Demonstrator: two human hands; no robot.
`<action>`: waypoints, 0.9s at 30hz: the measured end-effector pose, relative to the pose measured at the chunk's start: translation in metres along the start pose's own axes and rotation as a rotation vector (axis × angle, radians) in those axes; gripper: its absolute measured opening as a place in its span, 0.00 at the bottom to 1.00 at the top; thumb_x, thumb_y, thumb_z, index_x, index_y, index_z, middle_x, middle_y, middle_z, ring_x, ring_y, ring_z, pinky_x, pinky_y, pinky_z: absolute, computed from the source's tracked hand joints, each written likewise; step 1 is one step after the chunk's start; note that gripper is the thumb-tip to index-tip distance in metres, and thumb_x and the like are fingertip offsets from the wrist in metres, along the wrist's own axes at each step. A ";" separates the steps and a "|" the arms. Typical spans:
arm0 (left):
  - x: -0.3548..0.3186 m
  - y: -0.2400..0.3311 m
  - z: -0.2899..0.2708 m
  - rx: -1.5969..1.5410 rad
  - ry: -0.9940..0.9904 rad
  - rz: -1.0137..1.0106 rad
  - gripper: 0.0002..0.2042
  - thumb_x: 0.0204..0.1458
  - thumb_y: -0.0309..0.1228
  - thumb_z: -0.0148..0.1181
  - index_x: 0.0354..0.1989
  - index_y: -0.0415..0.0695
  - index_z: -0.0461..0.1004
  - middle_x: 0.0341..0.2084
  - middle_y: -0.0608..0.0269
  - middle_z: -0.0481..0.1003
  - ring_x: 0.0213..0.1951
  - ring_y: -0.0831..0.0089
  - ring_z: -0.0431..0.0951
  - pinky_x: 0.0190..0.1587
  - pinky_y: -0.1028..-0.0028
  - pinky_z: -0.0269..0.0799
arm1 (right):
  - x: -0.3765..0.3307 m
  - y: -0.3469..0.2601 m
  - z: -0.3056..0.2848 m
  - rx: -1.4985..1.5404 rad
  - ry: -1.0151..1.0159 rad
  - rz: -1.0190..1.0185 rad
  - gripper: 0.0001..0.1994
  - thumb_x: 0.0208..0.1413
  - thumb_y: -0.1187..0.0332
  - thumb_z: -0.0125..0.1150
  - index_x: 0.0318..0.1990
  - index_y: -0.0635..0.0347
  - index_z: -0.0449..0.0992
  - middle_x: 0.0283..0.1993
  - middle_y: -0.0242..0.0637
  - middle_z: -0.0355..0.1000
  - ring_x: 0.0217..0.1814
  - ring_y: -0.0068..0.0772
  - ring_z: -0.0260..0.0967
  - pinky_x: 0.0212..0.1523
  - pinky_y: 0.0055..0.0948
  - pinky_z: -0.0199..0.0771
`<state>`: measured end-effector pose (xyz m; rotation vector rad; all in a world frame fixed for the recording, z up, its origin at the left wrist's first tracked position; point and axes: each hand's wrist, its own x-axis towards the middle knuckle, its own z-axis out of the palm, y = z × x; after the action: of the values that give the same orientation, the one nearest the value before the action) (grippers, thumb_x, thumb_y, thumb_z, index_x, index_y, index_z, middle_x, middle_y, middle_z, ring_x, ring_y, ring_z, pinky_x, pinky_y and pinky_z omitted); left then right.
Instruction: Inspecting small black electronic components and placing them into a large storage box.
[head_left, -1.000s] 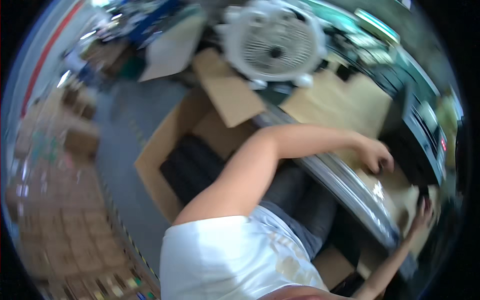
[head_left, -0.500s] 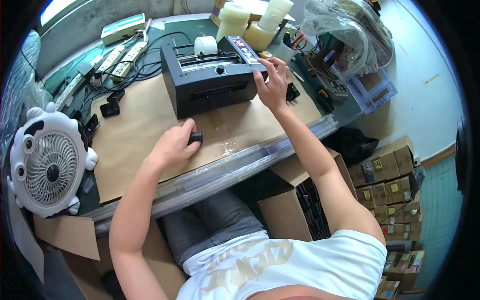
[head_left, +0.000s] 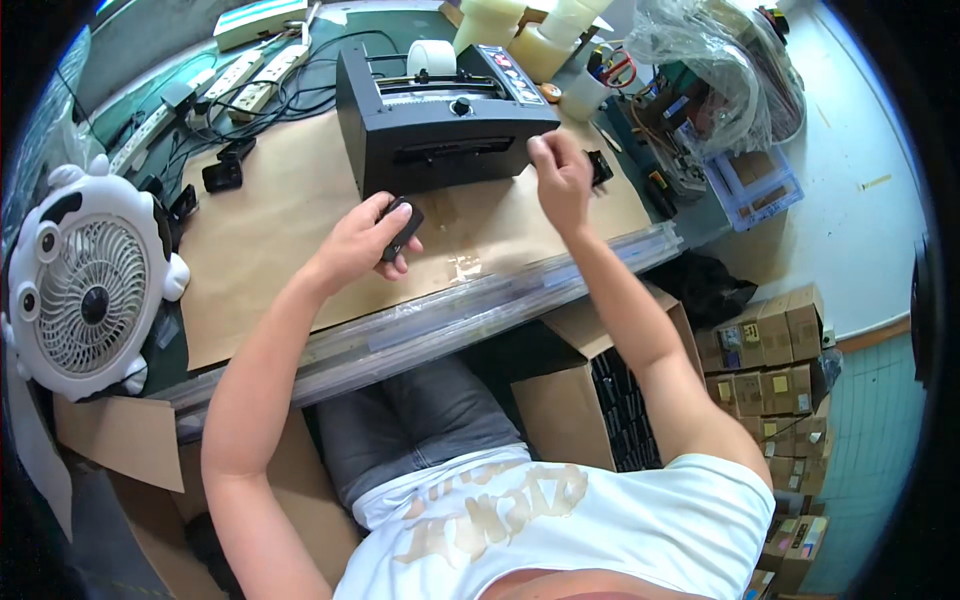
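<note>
My left hand point(head_left: 362, 240) is closed around a small black rectangular device point(head_left: 403, 232), lifted just above the brown paper in front of a black box-shaped machine point(head_left: 455, 158). The machine looks like a label dispenser, with a white roll point(head_left: 432, 58) at its top, a knob and a slot in its front. By the machine's front right corner is my right hand point(head_left: 562, 175), its fingers curled in; whatever they may hold is hidden. Partly behind that hand, a small black item point(head_left: 599, 168) lies on the paper.
A white fan point(head_left: 95, 285) stands at the left, near power strips point(head_left: 235, 85) and tangled cables. Large tape rolls point(head_left: 545, 45) and a cup of scissors point(head_left: 585, 98) sit behind the machine. Below the table edge, an open carton point(head_left: 560, 415) holds several black items.
My left hand has lifted the black device off the paper and tilted it. My right hand has left the machine's top panel, moving lower to its front corner and curling its fingers.
</note>
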<state>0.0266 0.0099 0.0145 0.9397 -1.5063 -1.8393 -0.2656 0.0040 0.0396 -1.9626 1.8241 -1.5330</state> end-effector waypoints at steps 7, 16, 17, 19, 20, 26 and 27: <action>0.001 0.003 -0.002 -0.180 -0.088 -0.115 0.19 0.66 0.46 0.43 0.46 0.40 0.65 0.29 0.55 0.78 0.19 0.77 0.73 0.17 0.83 0.68 | 0.000 -0.006 0.035 1.153 -0.327 0.964 0.07 0.59 0.65 0.59 0.32 0.58 0.75 0.22 0.27 0.64 0.21 0.15 0.56 0.22 0.14 0.55; 0.005 -0.004 -0.007 -0.338 -0.099 -0.121 0.22 0.65 0.50 0.42 0.47 0.39 0.66 0.30 0.54 0.78 0.19 0.77 0.73 0.16 0.85 0.66 | -0.036 -0.032 0.052 1.169 -0.460 0.711 0.06 0.57 0.68 0.63 0.32 0.59 0.76 0.24 0.27 0.67 0.24 0.14 0.58 0.25 0.13 0.55; 0.006 -0.005 -0.006 -0.340 -0.110 -0.109 0.23 0.65 0.50 0.42 0.47 0.39 0.67 0.30 0.54 0.78 0.19 0.77 0.73 0.16 0.85 0.66 | -0.043 -0.038 0.056 1.117 -0.467 0.611 0.06 0.56 0.68 0.64 0.31 0.59 0.77 0.24 0.27 0.67 0.23 0.14 0.57 0.24 0.13 0.55; 0.006 -0.006 -0.007 -0.341 -0.144 -0.065 0.23 0.65 0.50 0.42 0.47 0.38 0.67 0.29 0.54 0.78 0.19 0.77 0.73 0.16 0.85 0.66 | -0.050 -0.047 0.062 1.029 -0.489 0.383 0.06 0.54 0.68 0.66 0.31 0.60 0.78 0.24 0.26 0.67 0.22 0.14 0.56 0.23 0.12 0.54; 0.006 -0.006 -0.007 -0.336 -0.127 -0.096 0.23 0.65 0.50 0.42 0.47 0.38 0.67 0.29 0.54 0.78 0.19 0.77 0.73 0.16 0.85 0.66 | -0.052 -0.050 0.063 1.024 -0.477 0.420 0.06 0.54 0.68 0.66 0.31 0.60 0.78 0.24 0.26 0.67 0.22 0.14 0.56 0.23 0.12 0.54; 0.007 -0.009 -0.001 -0.367 -0.159 -0.086 0.23 0.65 0.50 0.42 0.46 0.38 0.69 0.29 0.54 0.78 0.19 0.78 0.73 0.14 0.86 0.65 | -0.054 -0.051 0.063 0.885 -0.506 0.390 0.07 0.53 0.68 0.67 0.30 0.62 0.79 0.24 0.27 0.69 0.24 0.14 0.57 0.26 0.13 0.56; 0.007 -0.008 -0.001 -0.375 -0.164 -0.086 0.23 0.65 0.49 0.42 0.46 0.38 0.69 0.29 0.54 0.78 0.19 0.78 0.73 0.14 0.86 0.65 | -0.055 -0.051 0.063 0.860 -0.523 0.389 0.07 0.52 0.67 0.67 0.29 0.62 0.79 0.24 0.28 0.69 0.24 0.14 0.57 0.26 0.13 0.56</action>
<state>0.0231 0.0056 0.0050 0.6962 -1.1625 -2.2072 -0.1768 0.0270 0.0065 -1.3130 0.9929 -1.2075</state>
